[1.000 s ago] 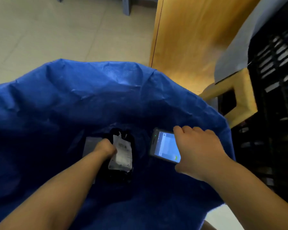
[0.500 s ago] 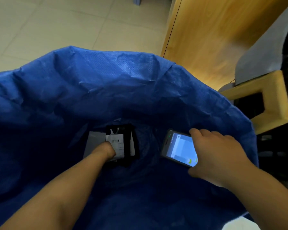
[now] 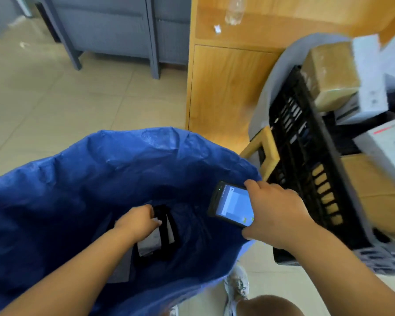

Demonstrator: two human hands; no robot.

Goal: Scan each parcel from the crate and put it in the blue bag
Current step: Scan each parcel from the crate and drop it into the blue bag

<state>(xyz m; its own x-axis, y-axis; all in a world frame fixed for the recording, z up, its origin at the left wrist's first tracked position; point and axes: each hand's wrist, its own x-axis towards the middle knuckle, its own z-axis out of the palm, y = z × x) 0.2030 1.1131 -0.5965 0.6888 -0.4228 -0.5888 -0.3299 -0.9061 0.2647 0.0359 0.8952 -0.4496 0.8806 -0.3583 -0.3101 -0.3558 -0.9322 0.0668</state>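
Hands over one open blue bag (image 3: 78, 179), which fills the view from 6 to 9 o'clock. Since half a second ago the camera has lifted, bringing a black crate (image 3: 306, 160) into sight at 3 o'clock, holding one brown box (image 3: 331, 71) and white ones. Left hand (image 3: 138, 221) has risen. Its curled fingers sit at the edge of a black parcel (image 3: 163, 229) lying in the bag beside a grey parcel (image 3: 121, 267); whether they grip it is unclear. Right hand (image 3: 276, 215) clasps one scanner (image 3: 232, 206) at 5 o'clock, screen lit. Label and screen writing are too blurred to read.
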